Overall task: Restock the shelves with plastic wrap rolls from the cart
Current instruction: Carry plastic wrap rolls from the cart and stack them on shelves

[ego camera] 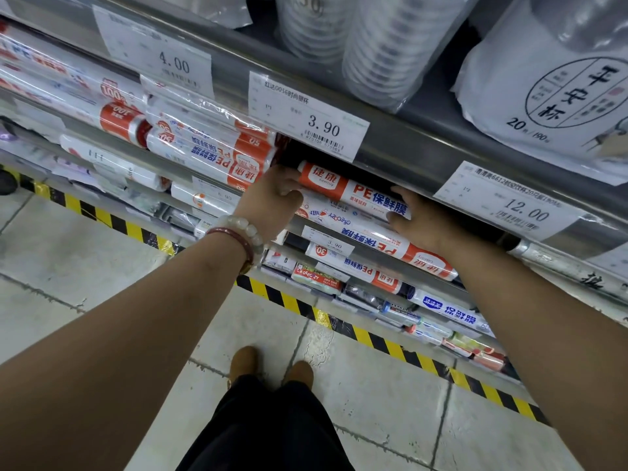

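A white and orange plastic wrap roll (pixel 353 192) lies lengthwise in the dark gap of the shelf, on top of another roll (pixel 373 239). My left hand (pixel 275 198) grips its left, orange end with curled fingers. My right hand (pixel 421 219) holds its right end, thumb on top and fingers curled round it. Both arms reach in from below. The cart is out of view.
More wrap rolls (pixel 210 147) are stacked on the shelf to the left and on lower shelves (pixel 373 277). The metal shelf edge (pixel 401 147) above carries price tags; plastic cups (pixel 373 45) stand on it. Yellow-black tape (pixel 390 345) marks the tiled floor.
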